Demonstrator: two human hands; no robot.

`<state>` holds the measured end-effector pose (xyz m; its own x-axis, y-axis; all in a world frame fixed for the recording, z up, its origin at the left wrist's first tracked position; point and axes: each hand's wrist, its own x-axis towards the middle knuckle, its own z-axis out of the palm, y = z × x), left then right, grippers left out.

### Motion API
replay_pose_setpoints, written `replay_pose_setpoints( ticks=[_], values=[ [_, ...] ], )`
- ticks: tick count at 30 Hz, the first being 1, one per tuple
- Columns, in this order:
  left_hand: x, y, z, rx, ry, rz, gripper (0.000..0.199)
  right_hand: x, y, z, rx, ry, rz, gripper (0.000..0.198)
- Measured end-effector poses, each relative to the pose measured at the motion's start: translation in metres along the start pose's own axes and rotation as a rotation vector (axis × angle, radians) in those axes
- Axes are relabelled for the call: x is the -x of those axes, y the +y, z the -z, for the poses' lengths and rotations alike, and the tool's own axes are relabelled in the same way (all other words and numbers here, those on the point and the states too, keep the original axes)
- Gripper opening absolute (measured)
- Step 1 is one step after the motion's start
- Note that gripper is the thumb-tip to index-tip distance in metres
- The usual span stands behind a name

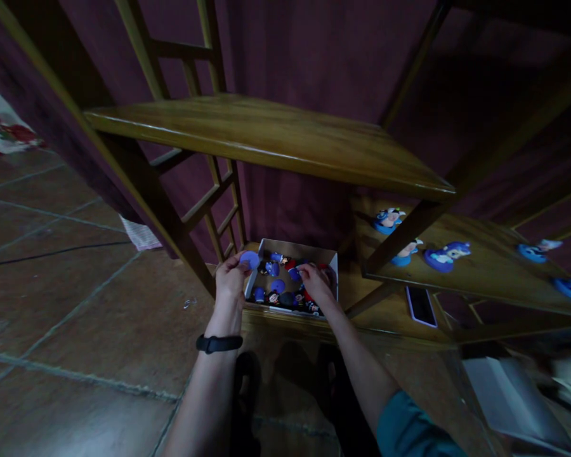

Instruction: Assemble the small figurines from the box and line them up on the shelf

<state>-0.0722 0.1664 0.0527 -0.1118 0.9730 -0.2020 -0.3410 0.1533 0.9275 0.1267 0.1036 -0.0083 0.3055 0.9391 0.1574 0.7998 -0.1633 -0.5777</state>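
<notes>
My left hand (230,277) is closed on a round blue-purple disc (250,259), held by its edge above the left side of a shallow white box (332,261). Inside the box lie several small toy figures and parts, among them another blue disc (278,286) and a blue figure piece (272,268). My right hand (316,283) reaches in over the right side of the box. Its fingers are pinched together beside a small blue piece (294,274); what they grip, if anything, is too small to make out.
A wooden shelf board (266,136) juts out above the box. On the right, several figurines on blue bases, one of them a purple-haired figurine (447,256), stand on another shelf. A phone (421,306) lies below them. Wooden uprights (171,216) flank the left.
</notes>
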Motion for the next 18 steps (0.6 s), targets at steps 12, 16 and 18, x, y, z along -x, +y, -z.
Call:
replay_pose_setpoints(
  ticks=[12,16,18],
  values=[
    [0.005,0.001,-0.003,-0.003,-0.027,0.047,0.027,0.011,-0.014,-0.024,0.284,-0.156,0.164,0.036],
    [0.007,0.002,-0.006,0.012,-0.035,0.058,0.027,0.013,-0.020,-0.024,0.245,-0.211,0.243,0.028],
    [0.008,0.002,-0.006,0.017,-0.050,0.057,0.027,0.013,-0.021,-0.024,0.226,-0.250,0.266,0.029]
  ],
)
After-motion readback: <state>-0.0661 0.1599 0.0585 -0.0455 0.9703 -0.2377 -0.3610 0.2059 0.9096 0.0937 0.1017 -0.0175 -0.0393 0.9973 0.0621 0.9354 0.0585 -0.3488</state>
